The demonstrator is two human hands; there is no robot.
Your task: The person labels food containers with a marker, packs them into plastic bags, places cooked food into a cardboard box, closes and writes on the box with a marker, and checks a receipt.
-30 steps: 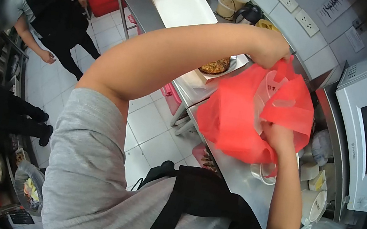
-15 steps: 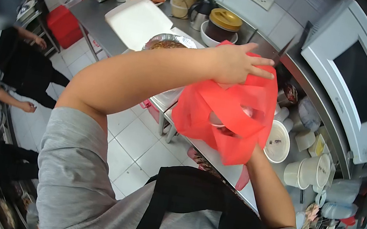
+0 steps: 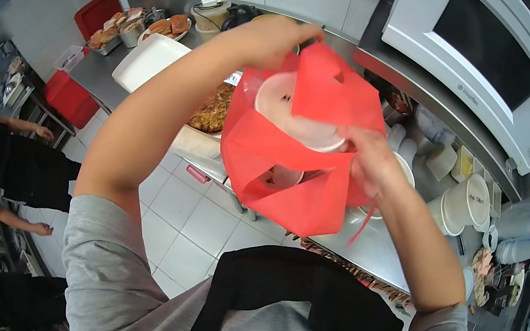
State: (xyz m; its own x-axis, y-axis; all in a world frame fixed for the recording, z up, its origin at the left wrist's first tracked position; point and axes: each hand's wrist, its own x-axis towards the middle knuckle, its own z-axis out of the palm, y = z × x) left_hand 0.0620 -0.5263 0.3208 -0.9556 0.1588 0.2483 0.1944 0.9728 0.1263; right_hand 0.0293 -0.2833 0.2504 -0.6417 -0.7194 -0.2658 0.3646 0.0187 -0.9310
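- Left hand (image 3: 269, 42): at the top of the red bag (image 3: 334, 93), fingers bent close to its upper edge; exact grip blurred, cannot tell how firm.
- Right hand (image 3: 375, 164): at the bag's right side, fingers curled narrow at the opening, next to the rim of a pale round tub (image 3: 275, 100); cannot tell if it pinches bag or tub.
- Red bag: in front of the person, above the steel counter (image 3: 371, 244), between both hands, mouth open, folds loose.
- Pale round tub: inside the bag, tilted, dark marks on it.
- Second tub (image 3: 282, 178): lower in the bag, partly covered by red folds, also marked.
- Food (image 3: 212, 110): browned, round, left of the bag, partly behind the left forearm; white box lid (image 3: 148, 63) beside it.
- Stacked white tubs (image 3: 464, 201): on the counter, right of the right forearm.
- Microwave (image 3: 483, 55): upper right, on a shelf.
- Co-worker (image 3: 11, 156): black apron, far left, well apart.
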